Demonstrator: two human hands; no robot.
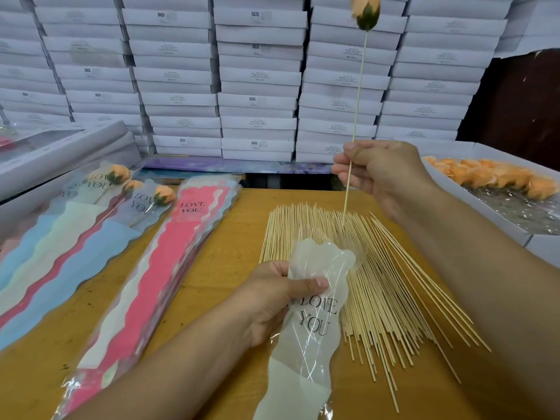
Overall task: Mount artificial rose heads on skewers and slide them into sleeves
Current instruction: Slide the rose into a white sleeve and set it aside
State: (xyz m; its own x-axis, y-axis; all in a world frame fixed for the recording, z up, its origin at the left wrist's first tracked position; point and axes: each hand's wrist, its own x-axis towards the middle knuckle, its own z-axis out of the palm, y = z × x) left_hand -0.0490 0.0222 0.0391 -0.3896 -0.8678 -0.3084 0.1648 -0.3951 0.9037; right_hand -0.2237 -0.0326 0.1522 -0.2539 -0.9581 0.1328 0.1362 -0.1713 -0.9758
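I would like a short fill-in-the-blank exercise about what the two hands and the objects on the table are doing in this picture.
1. The right hand pinches a skewer that carries a rose head of ____ colour.
2. The left hand grips a sleeve printed with the words ____.
3. The loose skewers lie spread on the ____ table.
4. Spare rose heads sit in a box on the person's ____ side.

Missing words: orange; LOVE YOU; yellow; right
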